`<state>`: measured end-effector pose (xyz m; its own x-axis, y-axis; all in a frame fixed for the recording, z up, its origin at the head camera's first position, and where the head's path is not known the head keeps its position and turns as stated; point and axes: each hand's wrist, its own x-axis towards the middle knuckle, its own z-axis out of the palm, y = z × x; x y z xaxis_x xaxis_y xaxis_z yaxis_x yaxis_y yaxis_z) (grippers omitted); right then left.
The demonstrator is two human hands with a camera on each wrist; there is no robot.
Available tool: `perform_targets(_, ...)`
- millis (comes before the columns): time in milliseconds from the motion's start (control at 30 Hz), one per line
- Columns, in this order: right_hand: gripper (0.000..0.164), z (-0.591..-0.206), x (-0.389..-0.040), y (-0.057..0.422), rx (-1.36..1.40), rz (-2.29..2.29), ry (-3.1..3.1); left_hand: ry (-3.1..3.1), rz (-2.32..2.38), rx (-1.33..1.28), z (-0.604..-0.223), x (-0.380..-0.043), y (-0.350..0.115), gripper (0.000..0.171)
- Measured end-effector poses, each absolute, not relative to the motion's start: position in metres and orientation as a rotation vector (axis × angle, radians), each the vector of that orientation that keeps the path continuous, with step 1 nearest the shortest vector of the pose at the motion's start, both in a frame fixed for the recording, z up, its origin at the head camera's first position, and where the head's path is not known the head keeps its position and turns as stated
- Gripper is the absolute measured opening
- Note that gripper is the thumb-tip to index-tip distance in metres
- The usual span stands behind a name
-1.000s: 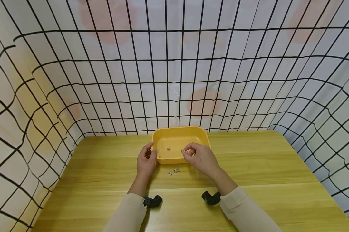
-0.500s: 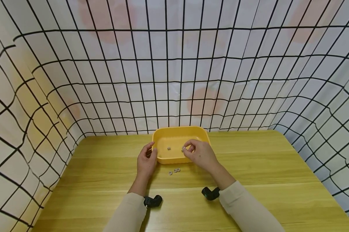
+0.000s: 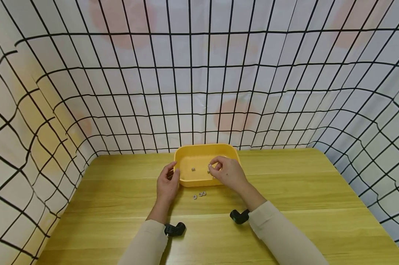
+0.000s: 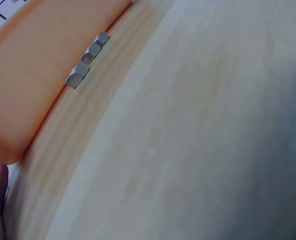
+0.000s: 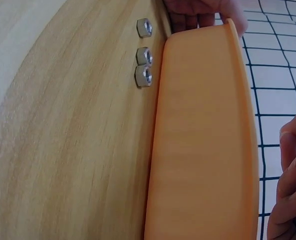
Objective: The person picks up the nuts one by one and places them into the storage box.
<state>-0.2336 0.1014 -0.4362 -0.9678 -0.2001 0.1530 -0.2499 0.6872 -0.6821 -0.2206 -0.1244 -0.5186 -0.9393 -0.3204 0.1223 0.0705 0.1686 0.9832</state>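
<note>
In the head view my right hand [image 3: 230,173] is over the yellow tray [image 3: 186,183], thumb and forefinger pinching a small pale piece, apparently a hex nut [image 3: 210,165]. Below the fingertips another nut [image 3: 208,172] shows, partly hidden. A further nut [image 3: 193,169] lies on the tray floor, left of the middle. My left hand [image 3: 167,186] rests against the tray's left end, thumb and fingers apart and loosely bent. Three metal nuts [image 5: 144,56] lie on the table along the tray's near wall. The right wrist view shows curled right fingers [image 5: 293,185], the pinched piece hidden.
The wooden table [image 3: 285,191] extends around the tray. Behind it hangs a white curtain [image 3: 199,81] with a black grid, wrapping both sides. Black wrist cameras [image 3: 175,229] sit at both cuffs.
My right hand has moved slightly up and away over the tray, its fingertips rising from the nut below. The left hand, tray and three table nuts have stayed in place.
</note>
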Motion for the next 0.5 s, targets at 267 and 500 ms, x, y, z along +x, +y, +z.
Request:
perform_targets(267,0.017,-0.443,-0.241,0.1,0.392,1.158,-2.837,-2.129,-1.82,0.227,-0.519,-0.221,-0.124,0.032)
perform_targets(500,0.015,-0.446,-0.246,0.096,0.345,1.151,-2.857,-2.129,-1.818,0.227,-0.521,-0.222,-0.124,0.032)
